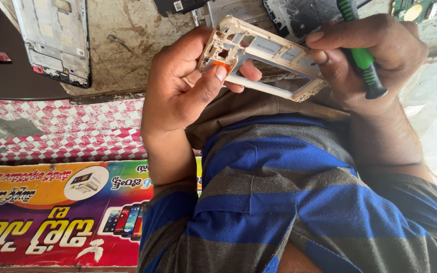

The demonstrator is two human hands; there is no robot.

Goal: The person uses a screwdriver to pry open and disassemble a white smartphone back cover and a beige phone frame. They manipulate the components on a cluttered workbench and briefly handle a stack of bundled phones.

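My left hand (178,86) grips the left end of a cream-coloured phone middle frame (264,58), held in the air over my lap. Its thumb presses on a small orange part (222,66) at the frame's lower left corner. My right hand (375,55) pinches the frame's right end with its fingertips. The same hand has a green and black screwdriver (362,55) tucked in its palm, with the handle end pointing down to the right. The screwdriver's tip is out of view.
A stripped phone chassis (56,40) lies on the stained worktop (132,45) at upper left, beside a dark flat panel (1,65). More phone parts (299,15) and a green circuit board (421,9) lie along the top. Below are a red-and-white checked cloth (77,131) and a colourful banner (51,217).
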